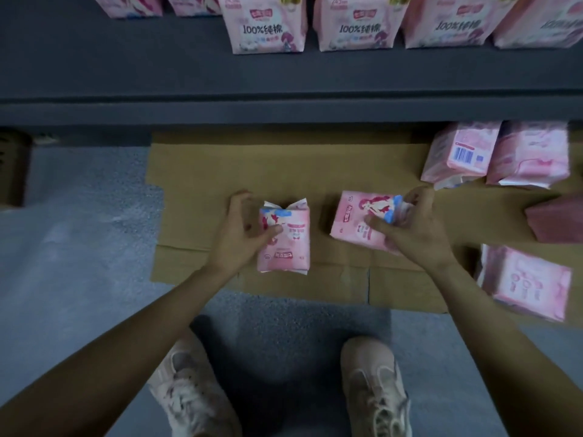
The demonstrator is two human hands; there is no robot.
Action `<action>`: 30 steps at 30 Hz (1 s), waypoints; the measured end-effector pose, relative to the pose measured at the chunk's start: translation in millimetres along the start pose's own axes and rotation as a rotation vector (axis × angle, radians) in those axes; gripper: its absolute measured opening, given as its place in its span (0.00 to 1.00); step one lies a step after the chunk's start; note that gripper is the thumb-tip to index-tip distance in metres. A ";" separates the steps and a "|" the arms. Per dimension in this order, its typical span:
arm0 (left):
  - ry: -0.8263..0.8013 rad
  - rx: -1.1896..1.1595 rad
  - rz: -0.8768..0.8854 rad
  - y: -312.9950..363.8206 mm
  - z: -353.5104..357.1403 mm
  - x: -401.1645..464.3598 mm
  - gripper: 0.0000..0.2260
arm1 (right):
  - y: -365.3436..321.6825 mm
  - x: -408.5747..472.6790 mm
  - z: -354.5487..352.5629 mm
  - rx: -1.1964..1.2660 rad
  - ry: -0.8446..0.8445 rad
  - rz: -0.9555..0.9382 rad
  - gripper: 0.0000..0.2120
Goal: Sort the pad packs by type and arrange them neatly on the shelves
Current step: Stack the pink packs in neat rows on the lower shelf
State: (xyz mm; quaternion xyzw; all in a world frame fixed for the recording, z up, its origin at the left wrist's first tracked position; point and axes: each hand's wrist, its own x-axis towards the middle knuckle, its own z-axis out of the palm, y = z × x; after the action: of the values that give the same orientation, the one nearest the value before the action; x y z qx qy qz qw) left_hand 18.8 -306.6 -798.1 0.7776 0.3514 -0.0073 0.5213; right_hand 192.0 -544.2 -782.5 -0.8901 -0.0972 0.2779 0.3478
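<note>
Left hand (241, 234) grips a pink pad pack (285, 244), thumb on its front. Right hand (410, 228) pinches a second pack (356, 216); both lie on flattened cardboard (220, 171).

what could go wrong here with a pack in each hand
1. The left hand holds its pack printed side up, but the shelf packs stand upright; it might get shelved in the wrong orientation.
2. The right hand has a grip on only one end of its pack, so it may slip.
3. Loose packs nearby look similar, so types might get mixed.
</note>
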 end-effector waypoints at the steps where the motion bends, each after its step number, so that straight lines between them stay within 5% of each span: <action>1: -0.030 0.033 -0.095 0.6 -1.0 7.1 0.40 | -1.2 0.8 0.3 0.027 0.018 -0.021 0.35; 3: -0.183 0.079 -0.212 1.7 0.1 17.2 0.41 | -9.9 4.2 1.1 -0.038 0.047 -0.077 0.40; 5: -0.282 0.045 -0.259 8.7 6.8 18.3 0.22 | -25.1 12.4 1.6 -0.151 0.004 -0.089 0.41; 7: -0.299 -0.068 -0.283 16.0 16.8 16.7 0.16 | -36.6 18.3 5.0 -0.225 -0.080 -0.080 0.38; 14: -0.169 -0.168 -0.138 36.8 1.3 13.7 0.38 | -52.9 12.1 -1.6 0.139 -0.220 0.038 0.31; 20: -0.009 0.037 0.104 70.4 -133.7 6.3 0.38 | -148.3 2.3 5.2 0.423 -0.326 -0.061 0.35; 25: 0.186 0.234 0.139 89.6 -266.5 10.3 0.32 | -270.6 9.1 51.6 0.387 -0.475 -0.284 0.25; 30: 0.323 0.527 0.236 108.5 -377.6 39.1 0.35 | -386.7 34.1 102.6 0.217 -0.539 -0.600 0.50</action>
State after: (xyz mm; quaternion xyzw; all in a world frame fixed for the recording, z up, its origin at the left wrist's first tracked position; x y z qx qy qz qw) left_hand -25.7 -0.2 -553.1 0.9121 0.3231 0.0862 0.2370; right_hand 170.3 -188.0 -598.7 -0.6760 -0.4097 0.3959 0.4673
